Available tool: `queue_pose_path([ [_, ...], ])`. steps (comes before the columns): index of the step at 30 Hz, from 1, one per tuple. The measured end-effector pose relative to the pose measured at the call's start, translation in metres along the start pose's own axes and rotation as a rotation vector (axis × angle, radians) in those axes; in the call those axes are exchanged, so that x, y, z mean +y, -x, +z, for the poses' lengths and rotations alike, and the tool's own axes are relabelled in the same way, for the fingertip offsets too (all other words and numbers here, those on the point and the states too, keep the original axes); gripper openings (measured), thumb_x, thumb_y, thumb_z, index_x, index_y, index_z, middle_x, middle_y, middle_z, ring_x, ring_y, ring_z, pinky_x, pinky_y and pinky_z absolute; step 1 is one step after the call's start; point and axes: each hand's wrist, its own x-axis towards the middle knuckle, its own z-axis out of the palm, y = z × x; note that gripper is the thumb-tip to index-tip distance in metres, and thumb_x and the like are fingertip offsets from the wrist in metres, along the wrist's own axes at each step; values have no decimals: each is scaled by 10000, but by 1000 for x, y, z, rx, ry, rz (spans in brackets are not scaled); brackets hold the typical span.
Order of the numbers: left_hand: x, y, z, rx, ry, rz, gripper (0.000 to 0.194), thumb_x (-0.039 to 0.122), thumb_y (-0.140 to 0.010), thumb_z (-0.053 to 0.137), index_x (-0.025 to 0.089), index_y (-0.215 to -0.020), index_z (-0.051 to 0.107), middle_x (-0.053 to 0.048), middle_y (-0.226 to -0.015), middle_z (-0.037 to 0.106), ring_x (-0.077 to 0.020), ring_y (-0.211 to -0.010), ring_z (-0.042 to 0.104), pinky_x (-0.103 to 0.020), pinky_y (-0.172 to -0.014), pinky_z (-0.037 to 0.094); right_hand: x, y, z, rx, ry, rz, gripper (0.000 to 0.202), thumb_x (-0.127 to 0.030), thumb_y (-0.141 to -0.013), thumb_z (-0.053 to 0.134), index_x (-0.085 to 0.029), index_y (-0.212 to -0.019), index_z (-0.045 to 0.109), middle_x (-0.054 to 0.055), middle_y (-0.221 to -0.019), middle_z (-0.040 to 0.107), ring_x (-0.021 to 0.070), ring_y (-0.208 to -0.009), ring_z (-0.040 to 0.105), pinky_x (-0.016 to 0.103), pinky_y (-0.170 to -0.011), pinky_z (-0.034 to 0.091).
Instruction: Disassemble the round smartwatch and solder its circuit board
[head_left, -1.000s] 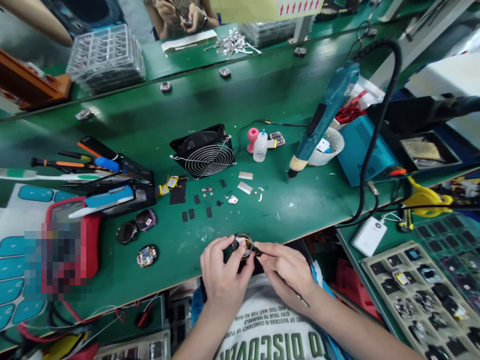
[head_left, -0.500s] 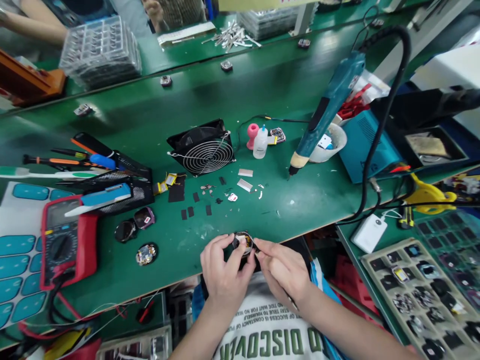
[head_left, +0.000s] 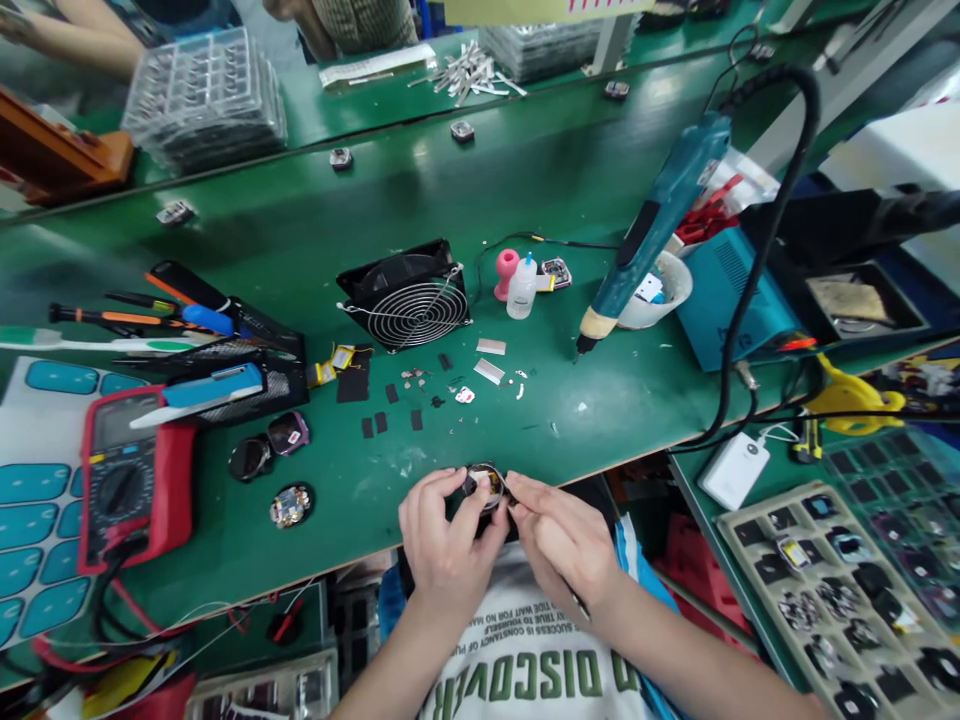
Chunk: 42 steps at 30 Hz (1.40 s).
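Note:
A small round watch-like device (head_left: 487, 478) with its inside exposed is at the front edge of the green table. My left hand (head_left: 448, 530) is closed around its left and near sides, fingertips on the rim. My right hand (head_left: 568, 540) is closed on a thin tool (head_left: 579, 604), whose tip is at the device's right side and hidden by my fingers. Small dark pads (head_left: 381, 422), pale strips (head_left: 489, 371) and tiny bits lie on the table beyond. To the left, an opened round device (head_left: 292, 506) lies near two dark cases (head_left: 288, 434).
A fan (head_left: 411, 300), a bottle (head_left: 522, 288) and a hanging teal screwdriver (head_left: 645, 230) stand farther back. A red multimeter (head_left: 135, 480) and tool holder (head_left: 270, 375) are at left, a parts tray (head_left: 817, 600) at right. Another person's arm shows at top left.
The view has shifted slightly. Both hands keep nearly the same hold on the device and tool. Along the far channel, small units have moved slightly right.

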Motion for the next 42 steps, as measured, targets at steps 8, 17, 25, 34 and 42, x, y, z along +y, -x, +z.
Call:
queue_pose_path([
  [8,-2,1,1,-5,18,25,118,163,-896,712,190,-1002,668,-100,-1077,614,-270,-1076,612,-398,-896,457,0,-3,-1,-47,-5,-54,166,30,-923,575,-94,-955,681,214,-1113,766,279,-1112,753,377,-994,655],
  [17,0,-1,1,-14,20,23,124,145,-899,708,188,-1004,661,-100,-1093,600,-270,-1086,598,-394,-896,445,-2,-6,-4,-72,-21,19,179,-5,-941,551,-142,-961,664,180,-1117,768,254,-1086,761,362,-971,662],
  [25,-1,-1,1,-24,10,41,148,154,-904,708,181,-1042,660,-104,-1096,591,-273,-1090,592,-404,-902,455,-4,-8,-11,-155,-151,104,162,-10,-952,534,-157,-991,588,167,-1122,734,233,-1117,728,378,-1050,613],
  [34,0,-2,1,-28,4,45,169,146,-893,719,177,-1052,668,-106,-1098,598,-275,-1087,595,-410,-904,464,2,-10,-11,-144,-189,111,147,-23,-962,547,-157,-1006,588,176,-1152,737,237,-1134,728,373,-1050,611],
  [42,0,-2,0,-36,3,40,164,146,-875,745,173,-1021,675,-110,-1100,609,-278,-1089,604,-412,-917,471,9,-16,-17,-179,-210,80,169,4,-953,561,-164,-944,580,171,-1110,757,224,-1110,743,343,-1017,622],
])
